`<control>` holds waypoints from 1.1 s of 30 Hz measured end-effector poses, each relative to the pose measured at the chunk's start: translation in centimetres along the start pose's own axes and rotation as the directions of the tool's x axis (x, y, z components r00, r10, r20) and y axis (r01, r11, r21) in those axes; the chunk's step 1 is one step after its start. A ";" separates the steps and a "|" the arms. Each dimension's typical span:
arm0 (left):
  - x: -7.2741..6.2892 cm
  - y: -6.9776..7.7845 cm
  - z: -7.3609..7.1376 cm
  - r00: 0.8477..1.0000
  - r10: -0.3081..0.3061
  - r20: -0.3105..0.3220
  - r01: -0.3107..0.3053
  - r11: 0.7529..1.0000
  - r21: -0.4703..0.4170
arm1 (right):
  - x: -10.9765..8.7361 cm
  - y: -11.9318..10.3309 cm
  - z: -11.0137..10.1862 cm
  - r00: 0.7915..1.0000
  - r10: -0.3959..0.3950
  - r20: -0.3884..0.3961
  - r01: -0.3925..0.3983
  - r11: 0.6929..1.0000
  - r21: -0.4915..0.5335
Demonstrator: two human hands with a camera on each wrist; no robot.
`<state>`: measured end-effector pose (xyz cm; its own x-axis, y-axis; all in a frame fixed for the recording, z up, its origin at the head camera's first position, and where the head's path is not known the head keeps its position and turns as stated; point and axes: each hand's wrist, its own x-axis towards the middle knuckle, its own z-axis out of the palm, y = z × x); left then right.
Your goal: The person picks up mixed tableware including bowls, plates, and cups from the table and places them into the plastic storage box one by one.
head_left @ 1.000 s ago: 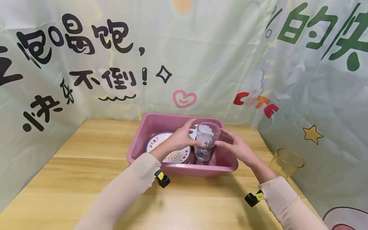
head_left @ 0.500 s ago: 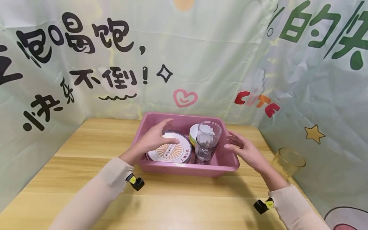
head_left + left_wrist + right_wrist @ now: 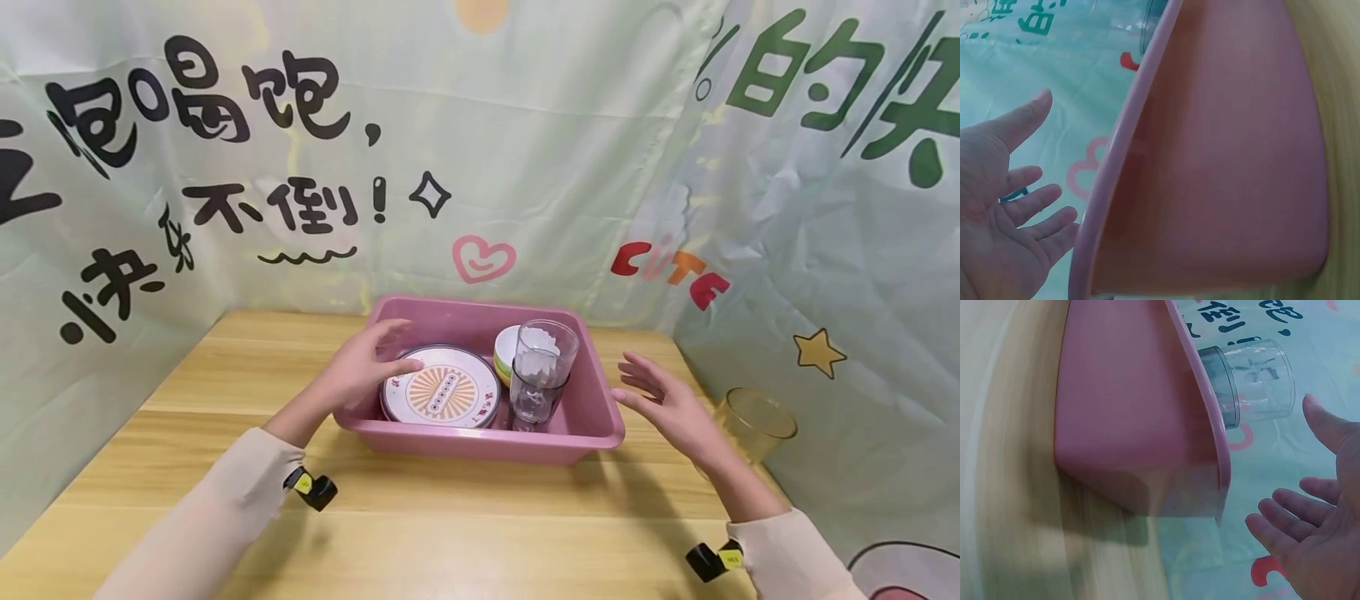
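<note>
A pink plastic basin stands on the wooden table. Inside it, a stack of patterned plates lies on the left. Bowls with a white rim sit behind a clear glass, which is stacked in a dark-tinted glass. My left hand hovers over the basin's left end, fingers spread and holding nothing; the left wrist view shows its open palm. Just outside the basin's right rim, my right hand is empty, its thumb tip close to the rim.
A transparent yellow glass stands at the table's right side, beyond my right wrist. Printed cloth hangs behind the table and along both sides. Bare wooden tabletop extends in front of the basin.
Both hands have come away from the stacked glasses and moved apart. The left hand went left across the plates, the right hand went right past the rim. The glasses stay in the basin.
</note>
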<state>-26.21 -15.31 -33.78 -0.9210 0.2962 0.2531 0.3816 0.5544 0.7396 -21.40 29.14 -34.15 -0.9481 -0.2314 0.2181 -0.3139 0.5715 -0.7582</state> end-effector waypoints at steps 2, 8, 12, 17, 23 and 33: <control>-0.3 -0.5 -0.4 1.000 -0.012 -0.019 0.012 1.000 0.012 | -0.3 0.2 -0.1 1.000 0.005 -0.004 -0.005 1.000 -0.007; -1.1 -2.1 -1.4 0.997 -0.067 -0.043 0.065 0.997 -0.049 | -1.3 1.0 -0.5 0.999 0.008 -0.039 -0.009 0.999 -0.031; -1.6 -3.3 -1.8 0.994 -0.101 -0.052 0.096 0.991 -0.095 | -2.1 1.3 -0.7 0.997 0.001 -0.079 -0.006 0.998 -0.066; -2.0 -4.6 -1.8 0.990 -0.124 -0.071 0.116 0.988 -0.098 | -3.3 1.5 -1.0 0.990 -0.012 -0.141 -0.005 0.993 -0.120; -2.3 -6.0 -1.5 0.983 -0.174 -0.057 0.157 0.963 -0.218 | -4.5 1.8 -1.5 0.978 -0.004 -0.209 -0.031 0.986 -0.164; -2.2 -8.9 -0.7 0.972 -0.234 0.008 0.213 0.871 -0.442 | -6.2 2.8 -2.5 0.925 -0.090 -0.369 -0.014 0.963 -0.270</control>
<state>-27.59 -21.46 -40.45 -0.9840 0.1643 0.0685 0.1016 0.2024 0.9740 -16.54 34.09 -36.09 -0.8677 0.0254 0.4964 -0.3023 0.7659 -0.5674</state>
